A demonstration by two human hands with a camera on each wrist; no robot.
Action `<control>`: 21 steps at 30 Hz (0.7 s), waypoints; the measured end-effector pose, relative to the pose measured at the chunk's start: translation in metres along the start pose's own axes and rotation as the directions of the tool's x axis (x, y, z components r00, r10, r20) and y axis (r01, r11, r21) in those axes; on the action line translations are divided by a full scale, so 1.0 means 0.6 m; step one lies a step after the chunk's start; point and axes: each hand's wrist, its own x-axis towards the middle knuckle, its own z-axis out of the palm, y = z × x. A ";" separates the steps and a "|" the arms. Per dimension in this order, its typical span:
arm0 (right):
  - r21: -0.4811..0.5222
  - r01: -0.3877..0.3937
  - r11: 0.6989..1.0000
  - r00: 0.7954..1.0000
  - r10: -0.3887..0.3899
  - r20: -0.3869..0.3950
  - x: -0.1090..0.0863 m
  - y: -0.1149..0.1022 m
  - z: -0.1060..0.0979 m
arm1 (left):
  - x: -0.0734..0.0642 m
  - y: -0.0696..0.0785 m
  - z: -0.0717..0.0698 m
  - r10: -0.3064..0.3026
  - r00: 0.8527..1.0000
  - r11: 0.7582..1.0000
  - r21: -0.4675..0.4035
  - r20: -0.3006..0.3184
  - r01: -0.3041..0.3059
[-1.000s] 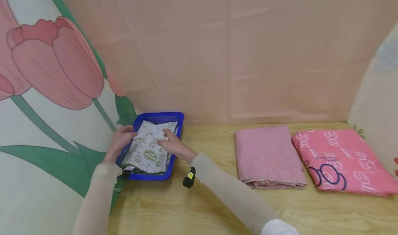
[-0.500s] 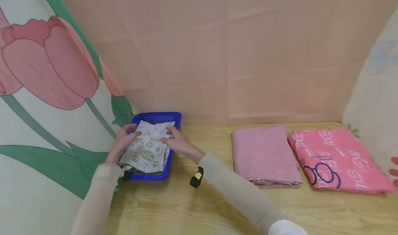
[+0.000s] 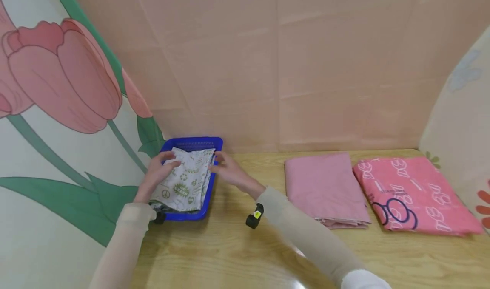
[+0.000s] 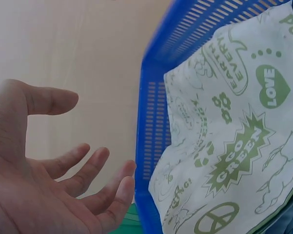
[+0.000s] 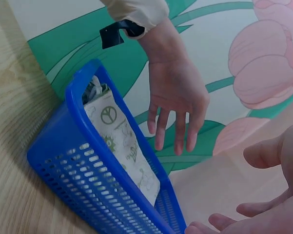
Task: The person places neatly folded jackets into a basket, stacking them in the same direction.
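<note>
A folded white cloth (image 3: 187, 182) with green print lies in a blue plastic basket (image 3: 199, 216), its "GO GREEN" side facing up. My left hand (image 3: 158, 170) hovers over the basket's left side, fingers relaxed and apart; in the left wrist view that hand (image 4: 63, 180) holds nothing. Over the basket's right rim is my right hand (image 3: 231, 172), fingers loosely spread near the cloth's right edge. The right wrist view shows the right hand (image 5: 263, 195) with nothing between thumb and fingers. Darker fabric peeks out under the cloth at the basket's near end.
On the wooden table (image 3: 229, 255) to the right lie a folded plain pink cloth (image 3: 325, 187) and a brighter pink folded cloth (image 3: 421, 195) with white print. A tulip-patterned wall (image 3: 69, 76) stands close left of the basket, and a peach backdrop (image 3: 291, 68) rises behind.
My right hand has moved right, away from over the cloth to the basket's right rim. My left hand has shifted slightly right. The cloth stays in the basket.
</note>
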 end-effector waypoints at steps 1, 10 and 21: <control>0.000 -0.004 1.000 1.000 0.004 -0.006 -0.001 0.001 -0.004 | 0.000 0.001 0.001 0.001 1.000 1.000 0.001 0.003 -0.001; 0.010 0.005 1.000 1.000 -0.005 -0.028 -0.020 0.004 -0.035 | -0.008 0.013 0.017 0.019 1.000 0.999 -0.028 0.022 -0.018; -0.003 0.012 1.000 0.999 -0.012 -0.044 -0.049 0.012 -0.090 | -0.020 0.037 0.042 0.048 0.998 0.996 -0.083 0.043 -0.045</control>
